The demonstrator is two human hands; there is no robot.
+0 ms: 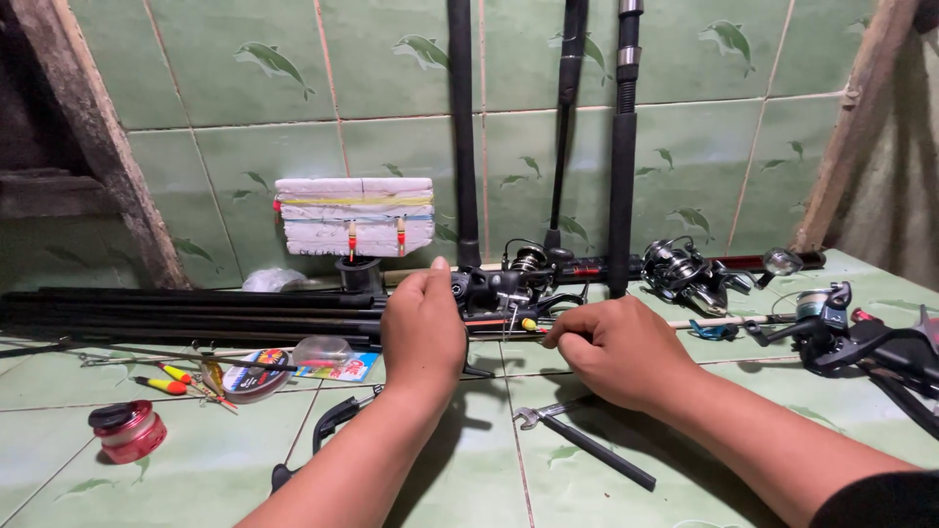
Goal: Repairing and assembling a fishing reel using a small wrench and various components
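Note:
My left hand (423, 328) is closed around a black fishing rod (196, 313) that lies across the green tiled counter, gripping it just beside a black spinning reel (514, 279). My right hand (616, 350) is on the other side of the reel, fingers pinched together on something thin under it; what it pinches is too small to tell. A small yellow and red bit (529, 324) shows between the two hands.
Three dark rods (622, 176) lean upright against the tiled wall. More reels (685, 272) (831, 318) lie to the right. A wrench (587, 445) and pliers (328, 430) lie near the front. A red spool (129, 430), floats (171, 381), a line spool (256, 376) and a white foam block (354, 217) are at the left.

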